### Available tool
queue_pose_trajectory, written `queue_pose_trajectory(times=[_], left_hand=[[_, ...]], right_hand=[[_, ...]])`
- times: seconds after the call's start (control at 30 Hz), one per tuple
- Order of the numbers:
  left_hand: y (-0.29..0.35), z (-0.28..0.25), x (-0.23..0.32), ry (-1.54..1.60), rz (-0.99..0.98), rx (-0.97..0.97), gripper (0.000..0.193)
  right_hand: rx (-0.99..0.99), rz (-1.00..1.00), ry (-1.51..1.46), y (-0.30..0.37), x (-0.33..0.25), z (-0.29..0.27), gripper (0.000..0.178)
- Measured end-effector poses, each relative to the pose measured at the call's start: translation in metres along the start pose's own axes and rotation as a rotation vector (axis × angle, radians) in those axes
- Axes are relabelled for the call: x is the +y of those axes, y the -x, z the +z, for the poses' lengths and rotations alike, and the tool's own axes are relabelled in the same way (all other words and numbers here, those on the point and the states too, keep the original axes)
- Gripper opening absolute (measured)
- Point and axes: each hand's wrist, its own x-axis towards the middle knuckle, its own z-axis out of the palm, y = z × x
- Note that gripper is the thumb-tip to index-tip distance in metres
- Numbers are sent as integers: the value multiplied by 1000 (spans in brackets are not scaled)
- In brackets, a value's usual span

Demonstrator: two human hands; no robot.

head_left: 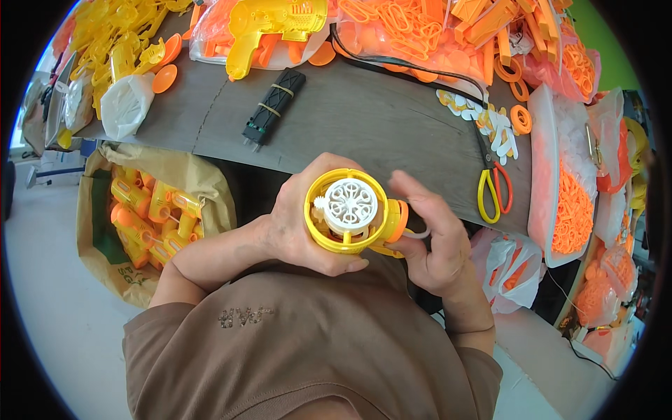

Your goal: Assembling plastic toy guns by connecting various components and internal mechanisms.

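My left hand [297, 220] is wrapped round the yellow round body of a bubble gun [312, 235], its open end turned up toward me. Inside that end sits a white openwork bubble wheel [351, 204], with a small white gear at its left edge. An orange round cap [399, 220] sticks out on the body's right side. Beside the cap, my right hand [441, 241] is bent round a short pale tube [418, 234], its thumb close to the cap. The upper fingers are slightly blurred, and the gun's underside is hidden.
On the grey table [364, 105] lie a black battery box [274, 106] with rubber bands, scissors [490, 183] with red and yellow handles, and small white pieces [498, 133]. Piles of orange parts [399, 28] line the back. A paper bag [98, 231] of yellow-orange guns stands at left.
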Motion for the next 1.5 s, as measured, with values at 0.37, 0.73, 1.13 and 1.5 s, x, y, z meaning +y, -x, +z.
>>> queue_pose_trajectory(times=[0.37, 0.73, 1.13, 1.5], left_hand=[[2, 7, 14, -39, 102, -23, 56], [-40, -17, 17, 34, -381, -21, 70], [-31, -27, 0, 315, -516, 156, 72], [-44, -13, -2, 205, -451, -77, 71]], right_hand=[[-115, -224, 177, 1, -2, 1, 26], [-92, -169, 335, -29, 31, -22, 36], [318, 780, 1130, -2, 189, -160, 24], [272, 565, 1013, -15, 137, -154, 17]])
